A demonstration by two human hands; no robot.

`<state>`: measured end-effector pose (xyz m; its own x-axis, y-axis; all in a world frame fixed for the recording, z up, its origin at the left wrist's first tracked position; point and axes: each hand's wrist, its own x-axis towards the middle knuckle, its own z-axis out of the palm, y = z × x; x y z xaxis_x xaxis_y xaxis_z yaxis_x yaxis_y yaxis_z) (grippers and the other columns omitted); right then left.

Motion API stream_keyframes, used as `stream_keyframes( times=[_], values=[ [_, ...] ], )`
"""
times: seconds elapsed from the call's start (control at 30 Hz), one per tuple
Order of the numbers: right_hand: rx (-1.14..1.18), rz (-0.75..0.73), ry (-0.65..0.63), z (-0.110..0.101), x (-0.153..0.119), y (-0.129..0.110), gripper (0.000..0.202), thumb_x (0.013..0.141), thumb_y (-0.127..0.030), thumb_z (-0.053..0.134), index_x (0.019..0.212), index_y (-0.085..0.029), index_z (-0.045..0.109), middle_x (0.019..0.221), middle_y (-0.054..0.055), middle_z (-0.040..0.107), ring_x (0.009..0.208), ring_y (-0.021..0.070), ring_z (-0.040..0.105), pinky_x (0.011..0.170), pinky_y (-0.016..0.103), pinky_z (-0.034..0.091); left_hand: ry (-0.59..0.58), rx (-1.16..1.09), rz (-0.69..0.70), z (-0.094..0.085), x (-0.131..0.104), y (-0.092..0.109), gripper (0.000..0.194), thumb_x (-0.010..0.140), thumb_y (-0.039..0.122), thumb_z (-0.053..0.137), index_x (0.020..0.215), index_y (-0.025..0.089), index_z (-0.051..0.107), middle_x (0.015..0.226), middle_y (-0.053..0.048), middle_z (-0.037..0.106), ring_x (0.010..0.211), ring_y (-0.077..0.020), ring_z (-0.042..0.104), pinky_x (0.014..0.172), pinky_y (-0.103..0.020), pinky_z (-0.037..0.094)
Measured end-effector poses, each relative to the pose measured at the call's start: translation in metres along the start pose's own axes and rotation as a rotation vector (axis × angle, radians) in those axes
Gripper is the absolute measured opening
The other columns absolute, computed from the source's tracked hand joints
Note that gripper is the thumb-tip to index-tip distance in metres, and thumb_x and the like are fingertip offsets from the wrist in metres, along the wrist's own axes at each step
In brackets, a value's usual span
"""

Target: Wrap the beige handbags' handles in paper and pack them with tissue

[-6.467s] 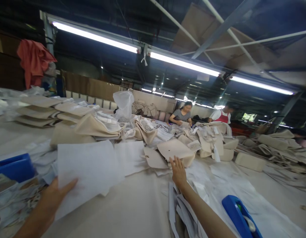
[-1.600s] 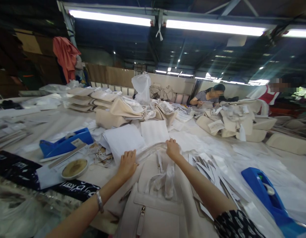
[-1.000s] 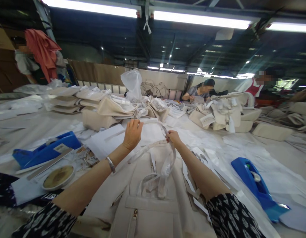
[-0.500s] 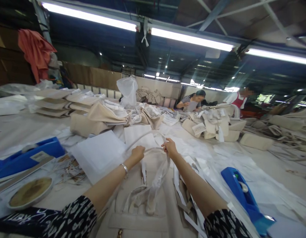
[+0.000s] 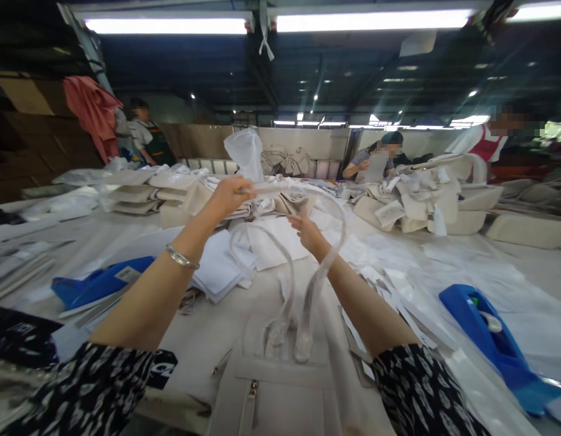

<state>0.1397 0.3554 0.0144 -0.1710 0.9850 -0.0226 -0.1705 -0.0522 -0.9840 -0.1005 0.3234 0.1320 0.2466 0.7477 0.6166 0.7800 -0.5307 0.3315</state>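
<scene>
While the left hand (image 5: 230, 198) grips its wrapped strap (image 5: 313, 292), right hand (image 5: 311, 233) outstretched, the bag (image 5: 284, 387) looks smooth beige

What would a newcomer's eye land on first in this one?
Probably the long pale strap in the middle, arching from the person's left hand down toward the beige bag at the bottom. Next, likely, the vivid blue tape dispenser at lower right and the coral cloth hanging at upper left, both standing out against the pale table.

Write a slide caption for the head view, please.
Left hand holds a strap above a pale bag, right hand nearby.
</scene>
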Motion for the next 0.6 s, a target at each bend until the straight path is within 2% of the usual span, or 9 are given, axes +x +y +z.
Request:
stream_keyframes(
  times=[0.1,0.17,0.2,0.3,0.37,0.43,0.53,0.6],
  values=[
    [0.117,-0.100,-0.207,-0.002,-0.018,-0.034,0.067,0.097,-0.060,0.008,0.136,-0.023,0.047,0.124,0.011,0.064,0.105,0.0238,0.062,0.084,0.039,0.050,0.003,-0.035,-0.003,0.014,0.006,-0.003,0.017,0.078,0.026,0.058,0.078,0.012,0.068,0.076,-0.002,0.054,0.077,-0.0178,0.052,0.077,-0.030,0.042],
    [0.169,-0.115,-0.406,-0.007,-0.034,-0.052,0.073,0.093,-0.068,0.009,0.140,-0.024,0.044,0.128,0.013,0.061,0.101,0.0271,0.063,0.082,0.044,0.050,-0.012,-0.044,-0.012,0.025,0.008,-0.006,0.017,0.077,0.024,0.059,0.081,0.010,0.068,0.076,-0.001,0.055,0.076,-0.0175,0.052,0.076,-0.030,0.042],
    [0.162,-0.112,-0.445,-0.009,-0.042,-0.060,0.079,0.088,-0.074,0.012,0.139,-0.023,0.046,0.127,0.014,0.062,0.094,0.0281,0.064,0.078,0.045,0.050,-0.031,-0.046,-0.010,0.030,0.010,-0.007,0.014,0.076,0.022,0.061,0.080,0.010,0.069,0.076,-0.001,0.056,0.077,-0.0178,0.053,0.077,-0.030,0.042],
    [0.072,-0.219,-0.408,-0.016,-0.060,-0.075,0.076,0.082,-0.076,0.035,0.141,-0.029,0.044,0.129,0.014,0.060,0.077,0.0231,0.060,0.066,0.039,0.048,-0.114,-0.067,0.018,0.047,0.012,-0.012,0.010,0.076,0.020,0.064,0.080,0.013,0.070,0.080,-0.002,0.060,0.080,-0.0183,0.056,0.079,-0.029,0.044],
    [-0.035,-0.311,-0.338,-0.021,-0.065,-0.079,0.069,0.077,-0.062,0.054,0.140,-0.036,0.044,0.135,0.011,0.057,0.065,0.0172,0.052,0.058,0.034,0.044,-0.179,-0.088,0.031,0.053,0.008,-0.019,0.015,0.079,0.024,0.065,0.089,0.017,0.072,0.085,-0.002,0.063,0.082,-0.0180,0.058,0.079,-0.029,0.045],
    [-0.118,-0.363,-0.282,-0.032,-0.063,-0.079,0.068,0.072,-0.046,0.064,0.137,-0.039,0.047,0.140,0.009,0.053,0.058,0.0138,0.045,0.052,0.031,0.038,-0.229,-0.096,0.013,0.052,-0.002,-0.031,0.028,0.080,0.028,0.066,0.105,0.018,0.070,0.089,-0.002,0.066,0.083,-0.0179,0.060,0.078,-0.028,0.046],
    [-0.130,-0.366,-0.228,-0.064,-0.047,-0.064,0.064,0.068,-0.036,0.068,0.130,-0.038,0.053,0.140,0.009,0.054,0.056,0.0127,0.044,0.052,0.032,0.039,-0.257,-0.044,-0.097,0.034,-0.027,-0.065,0.035,0.082,0.028,0.061,0.114,0.015,0.065,0.097,-0.006,0.069,0.087,-0.0183,0.061,0.079,-0.027,0.047],
    [-0.159,-0.298,-0.151,-0.100,-0.033,-0.043,0.063,0.064,-0.037,0.072,0.125,-0.036,0.057,0.132,0.011,0.059,0.058,0.0158,0.051,0.056,0.037,0.044,-0.259,0.037,-0.210,0.011,-0.049,-0.094,0.032,0.086,0.030,0.055,0.110,0.013,0.066,0.100,-0.008,0.069,0.090,-0.0190,0.062,0.080,-0.026,0.048]
  ],
)
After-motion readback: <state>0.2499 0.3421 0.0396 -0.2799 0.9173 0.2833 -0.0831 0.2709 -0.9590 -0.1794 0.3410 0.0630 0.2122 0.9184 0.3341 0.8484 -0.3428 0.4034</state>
